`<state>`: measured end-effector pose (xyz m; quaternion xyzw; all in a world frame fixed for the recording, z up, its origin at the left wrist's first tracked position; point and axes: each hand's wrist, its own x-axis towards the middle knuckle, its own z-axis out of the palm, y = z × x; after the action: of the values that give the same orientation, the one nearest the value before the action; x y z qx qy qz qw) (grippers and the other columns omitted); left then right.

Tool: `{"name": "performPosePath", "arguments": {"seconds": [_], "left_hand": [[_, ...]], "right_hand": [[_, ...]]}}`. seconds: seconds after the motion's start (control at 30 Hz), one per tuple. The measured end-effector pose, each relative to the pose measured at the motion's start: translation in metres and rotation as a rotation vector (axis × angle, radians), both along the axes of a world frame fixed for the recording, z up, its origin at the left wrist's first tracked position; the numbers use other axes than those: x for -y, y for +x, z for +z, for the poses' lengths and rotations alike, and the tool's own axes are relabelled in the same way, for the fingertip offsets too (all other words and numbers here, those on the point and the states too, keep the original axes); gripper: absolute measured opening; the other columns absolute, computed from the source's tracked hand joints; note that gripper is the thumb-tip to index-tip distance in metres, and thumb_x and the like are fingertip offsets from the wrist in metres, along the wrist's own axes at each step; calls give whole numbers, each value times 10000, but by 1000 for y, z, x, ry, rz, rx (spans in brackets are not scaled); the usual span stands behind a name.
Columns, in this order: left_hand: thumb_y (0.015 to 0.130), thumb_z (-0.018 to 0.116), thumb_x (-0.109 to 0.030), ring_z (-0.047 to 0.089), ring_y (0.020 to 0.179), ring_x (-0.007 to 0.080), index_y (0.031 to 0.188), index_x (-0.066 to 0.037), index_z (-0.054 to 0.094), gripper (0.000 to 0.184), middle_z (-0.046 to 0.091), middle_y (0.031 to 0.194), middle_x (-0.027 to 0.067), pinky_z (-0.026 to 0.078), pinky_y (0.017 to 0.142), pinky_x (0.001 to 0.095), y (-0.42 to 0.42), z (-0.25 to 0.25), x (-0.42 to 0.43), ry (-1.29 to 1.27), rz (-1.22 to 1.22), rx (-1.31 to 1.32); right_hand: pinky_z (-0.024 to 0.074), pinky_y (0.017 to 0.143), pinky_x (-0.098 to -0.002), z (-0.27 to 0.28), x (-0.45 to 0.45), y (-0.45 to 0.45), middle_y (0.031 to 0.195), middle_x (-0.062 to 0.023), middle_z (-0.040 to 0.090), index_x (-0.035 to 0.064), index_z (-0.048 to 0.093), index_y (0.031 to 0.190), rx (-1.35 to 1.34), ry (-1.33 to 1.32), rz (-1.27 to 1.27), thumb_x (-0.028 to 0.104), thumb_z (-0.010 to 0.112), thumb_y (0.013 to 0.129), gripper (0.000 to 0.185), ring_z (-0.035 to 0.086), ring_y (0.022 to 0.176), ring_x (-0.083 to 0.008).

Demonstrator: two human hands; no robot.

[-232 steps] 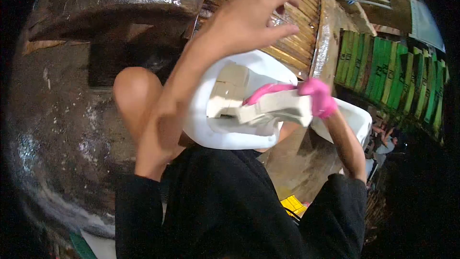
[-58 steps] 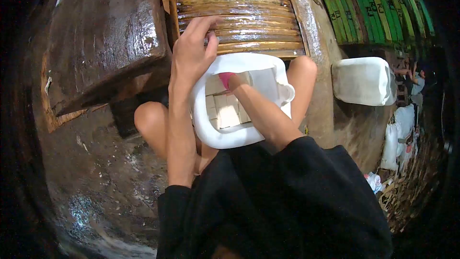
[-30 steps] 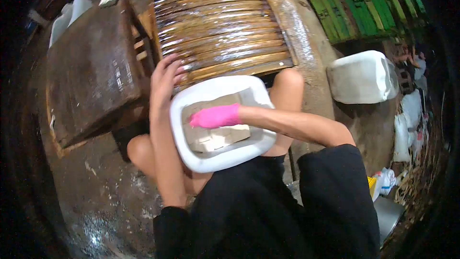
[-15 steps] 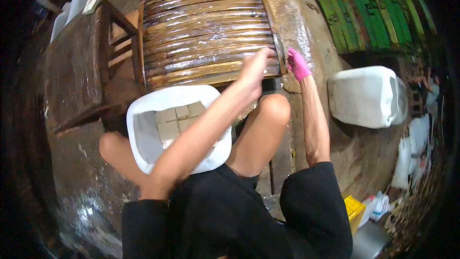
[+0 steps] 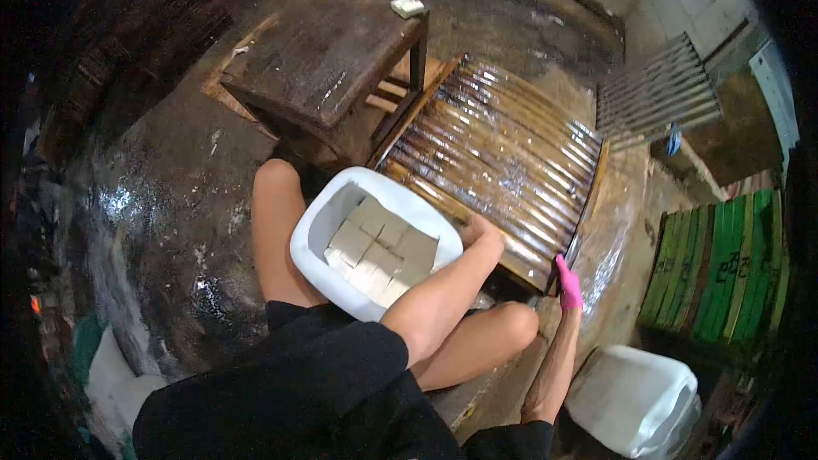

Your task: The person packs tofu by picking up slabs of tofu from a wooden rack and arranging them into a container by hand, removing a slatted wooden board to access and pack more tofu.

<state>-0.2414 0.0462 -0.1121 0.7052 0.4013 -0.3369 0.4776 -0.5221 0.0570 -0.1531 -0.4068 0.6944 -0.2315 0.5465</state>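
Note:
A wet slatted wooden rack (image 5: pixel 503 149) lies in front of me. My left hand (image 5: pixel 483 232), bare, is closed at the middle of the rack's near edge; its fingertips are partly hidden. My right hand (image 5: pixel 569 285), in a pink glove, is closed against the rack's near right corner, with dark marks at its fingertips. Between my knees stands a white plastic tub (image 5: pixel 317 243). Pale grey square blocks (image 5: pixel 375 247) sit in it, several side by side, partly covered by my left forearm.
A dark wooden stool (image 5: pixel 315 60) stands left of the rack, a small pale block (image 5: pixel 407 6) on its corner. Green slatted boards (image 5: pixel 724 268) and a white jerrycan (image 5: pixel 630 400) are at the right. A metal grille (image 5: pixel 656 94) leans at the back. The floor is wet.
My view has turned left, so the rack appears further right and slanted. My left hand has moved away from the right corner, leftward along the near edge. My right hand stays at the corner.

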Motion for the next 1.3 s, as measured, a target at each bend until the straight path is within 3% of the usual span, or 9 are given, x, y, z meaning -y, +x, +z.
{"name": "performPosePath", "arguments": {"seconds": [0.27,0.37,0.6,0.73,0.83,0.9,1.03,1.23,1.3], "left_hand": [[786,701,-624,652,1015,357,1062,120,654,794,659,1127,274,521,848,446,24,90,-46,-314,-212,-28],[811,718,-551,652,1018,350,1030,109,666,697,661,1133,266,513,867,435,25,79,-45,-532,-307,95],[763,781,-510,650,995,292,1039,112,652,693,662,1100,256,505,871,395,14,139,-102,-766,-449,-59],[760,782,-514,648,972,276,1034,114,651,698,663,1081,248,502,862,386,24,194,-124,-935,-546,-226],[757,784,-517,646,955,265,1030,116,650,702,664,1066,242,500,856,379,55,233,-139,-1049,-591,-243],[754,782,-537,630,923,237,1007,118,650,714,659,1026,219,492,838,364,93,252,-155,-1158,-629,-144],[794,761,-530,574,798,130,967,35,690,595,664,873,88,474,748,315,165,266,-185,-1385,-597,13],[932,689,-335,489,680,21,839,4,711,353,611,736,-45,408,580,235,327,306,-213,-1443,-88,503],[913,694,-397,558,1030,114,1167,19,639,491,635,1134,52,460,907,294,380,303,-216,-1427,40,448]], "right_hand": [[515,627,-354,94,4,6,964,-39,690,175,682,1028,445,45,-41,399,737,802,324,666,849,-194],[489,799,-279,107,-9,1,1080,-51,638,149,665,1061,566,-33,-257,200,783,713,371,579,1059,-166],[515,872,-339,176,-58,-53,951,-39,684,90,701,953,581,-379,-164,189,642,853,152,649,922,-170],[482,963,-360,217,-110,-71,1141,-61,650,79,665,1130,372,-699,-38,273,581,910,305,588,1106,-192],[411,1088,-390,222,-124,-66,1324,-137,519,0,455,1330,-339,-1269,-3,73,740,815,592,517,1232,-260],[413,1080,-409,213,-112,-86,1315,-151,518,-9,453,1330,-781,-1550,282,234,757,841,625,515,1233,-271],[380,1096,-418,247,-104,-2,1350,-161,506,0,422,1374,-664,-1630,304,336,765,837,721,496,1269,-297],[379,1098,-419,382,-38,240,1369,-126,508,85,444,1388,-248,-1644,625,-31,754,732,735,489,1276,-285],[401,1079,-405,421,-16,329,1347,-110,531,94,477,1368,-51,-1499,695,-56,718,759,671,505,1258,-260]]}}
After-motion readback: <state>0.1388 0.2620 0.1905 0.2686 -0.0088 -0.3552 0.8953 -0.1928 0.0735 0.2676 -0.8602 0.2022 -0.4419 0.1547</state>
